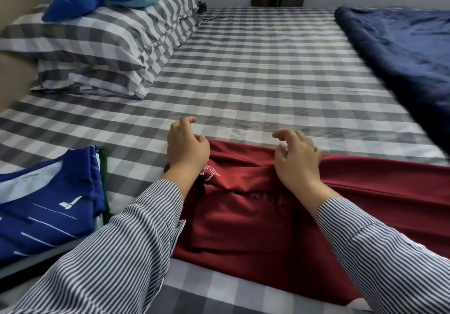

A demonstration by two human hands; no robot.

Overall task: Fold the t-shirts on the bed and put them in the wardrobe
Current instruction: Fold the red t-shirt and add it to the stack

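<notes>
Checked bed sheet [255, 65] spans the room; red t-shirt [243, 216] lies on it; left hand [186, 148] and right hand [297, 158] rest there, fingers loosely curled, holding nothing; navy quilt [401, 51] beyond.

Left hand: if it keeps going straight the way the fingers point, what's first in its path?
Likely nothing but bare checked bedsheet. The left hand rests on the red t-shirt, fingers pointing up the bed. The pillow lies left of that line, though depth is uncertain.

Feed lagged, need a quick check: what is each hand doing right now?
Left hand: fingers loosely curled, holding nothing, resting on the red t-shirt.
Right hand: same, loosely curled, empty, resting on that shirt's far edge.
</notes>
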